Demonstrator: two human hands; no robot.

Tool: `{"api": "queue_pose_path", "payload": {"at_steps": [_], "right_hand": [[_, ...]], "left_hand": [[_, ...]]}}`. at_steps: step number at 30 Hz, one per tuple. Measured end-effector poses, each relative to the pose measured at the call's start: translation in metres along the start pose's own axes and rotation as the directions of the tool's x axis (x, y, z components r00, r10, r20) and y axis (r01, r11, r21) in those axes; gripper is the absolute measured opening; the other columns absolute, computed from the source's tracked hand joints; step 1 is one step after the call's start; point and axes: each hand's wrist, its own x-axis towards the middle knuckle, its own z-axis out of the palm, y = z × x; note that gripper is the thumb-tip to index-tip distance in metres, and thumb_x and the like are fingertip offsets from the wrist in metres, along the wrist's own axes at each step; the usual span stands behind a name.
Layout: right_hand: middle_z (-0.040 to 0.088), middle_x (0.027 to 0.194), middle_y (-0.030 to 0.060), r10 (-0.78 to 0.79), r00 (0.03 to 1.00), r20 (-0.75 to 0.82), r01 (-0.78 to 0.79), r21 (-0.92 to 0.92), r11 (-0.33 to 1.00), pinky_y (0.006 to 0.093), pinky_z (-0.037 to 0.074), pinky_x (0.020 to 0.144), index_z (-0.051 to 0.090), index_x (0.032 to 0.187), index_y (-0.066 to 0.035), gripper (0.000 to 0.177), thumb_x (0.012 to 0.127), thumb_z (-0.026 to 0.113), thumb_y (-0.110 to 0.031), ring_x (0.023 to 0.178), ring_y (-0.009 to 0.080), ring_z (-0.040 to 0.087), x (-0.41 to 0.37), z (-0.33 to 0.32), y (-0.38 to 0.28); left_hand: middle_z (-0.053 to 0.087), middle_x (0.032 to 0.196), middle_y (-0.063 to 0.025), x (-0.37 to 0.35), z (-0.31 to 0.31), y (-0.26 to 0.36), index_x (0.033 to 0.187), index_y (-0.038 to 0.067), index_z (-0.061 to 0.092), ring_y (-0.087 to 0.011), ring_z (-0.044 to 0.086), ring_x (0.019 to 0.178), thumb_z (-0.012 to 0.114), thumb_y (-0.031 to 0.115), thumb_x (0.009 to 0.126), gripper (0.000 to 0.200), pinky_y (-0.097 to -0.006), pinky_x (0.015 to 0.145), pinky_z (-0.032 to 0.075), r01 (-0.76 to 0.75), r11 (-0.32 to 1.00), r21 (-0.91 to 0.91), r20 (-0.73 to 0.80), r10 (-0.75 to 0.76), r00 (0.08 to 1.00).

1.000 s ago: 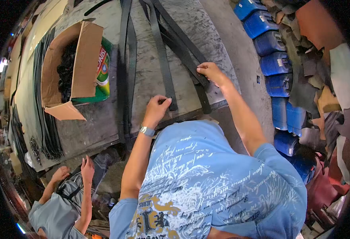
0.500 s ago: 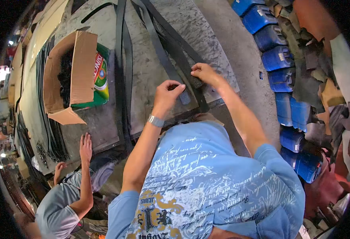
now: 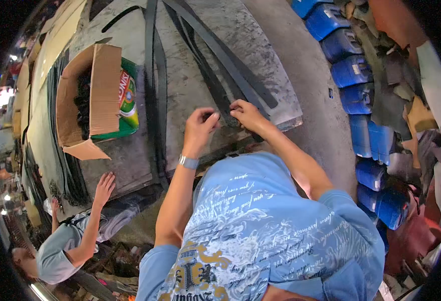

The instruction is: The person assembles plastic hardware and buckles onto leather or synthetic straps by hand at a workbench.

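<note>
My left hand [image 3: 199, 131], with a metal band at the wrist, is above the table's near edge. Its thumb and fingers are curled together, and what they hold is too small to tell. Just right of it, my right hand [image 3: 248, 114] pinches the near end of a dark strap [image 3: 218, 98]. That strap runs away across the grey table [image 3: 185, 85]. A wider grey-black strap [image 3: 245, 75] lies beyond my right hand, its end to the right. More long straps [image 3: 155, 90] lie left of my hands.
An open cardboard box [image 3: 105, 90] with black material inside stands on the left, against a green printed box [image 3: 129, 120]. A co-worker [image 3: 65, 251] is at the lower left, one hand at the table edge. Blue containers [image 3: 350, 72] and leather pieces [image 3: 391, 100] line the right.
The grey-black strap that ended between my hands now lies farther right. My right hand has moved down and left, closer to my left hand. The co-worker has shifted left.
</note>
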Motion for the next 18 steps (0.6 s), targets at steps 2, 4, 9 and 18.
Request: {"api": "queue_pose_path", "payload": {"at_steps": [2,4,9,18], "right_hand": [[0.067,0.094,0.0137,0.005,1.0,-0.024,-0.004,0.033,0.999,0.0364,0.051,0.067,0.058,0.111,0.0,0.028,0.089,0.062,-0.017,0.077,0.02,0.064,-0.003,-0.004,-0.007],[0.067,0.097,0.0157,0.021,0.999,-0.042,-0.021,0.002,1.0,0.0368,0.051,0.071,0.057,0.113,-0.001,0.028,0.09,0.061,-0.016,0.081,0.0209,0.065,-0.004,-0.011,-0.011],[0.066,0.094,0.0139,0.013,0.999,0.044,-0.015,0.056,0.998,0.0334,0.05,0.068,0.056,0.116,-0.001,0.029,0.091,0.06,-0.016,0.078,0.018,0.063,0.0,-0.007,-0.009],[0.067,0.094,0.014,-0.015,0.998,-0.059,0.002,-0.211,0.978,0.04,0.05,0.074,0.061,0.115,-0.004,0.029,0.092,0.057,-0.023,0.081,0.0287,0.064,-0.026,0.007,-0.018]], "left_hand": [[0.066,0.092,-0.0059,-0.017,-0.03,0.007,0.114,0.002,0.06,-0.0133,0.063,0.073,0.068,0.018,0.089,0.03,-0.0248,0.064,0.05,-0.063,0.996,0.063,-0.13,0.07,0.989],[0.063,0.093,-0.0054,-0.038,-0.063,0.054,0.113,0.002,0.061,-0.0138,0.062,0.075,0.068,0.018,0.089,0.029,-0.0263,0.065,0.051,-0.247,0.95,0.189,-0.254,0.291,0.923],[0.063,0.091,-0.0049,-0.027,-0.212,0.166,0.115,-0.001,0.061,-0.0098,0.055,0.076,0.061,0.028,0.095,0.036,-0.0245,0.069,0.045,-0.365,0.673,0.643,-0.463,0.721,0.515],[0.059,0.129,-0.0181,0.136,-0.431,0.075,0.139,0.007,0.046,-0.0299,0.059,0.109,0.056,0.024,0.095,0.049,-0.0397,0.095,0.047,0.187,0.933,0.307,0.011,-0.2,0.98]]}}
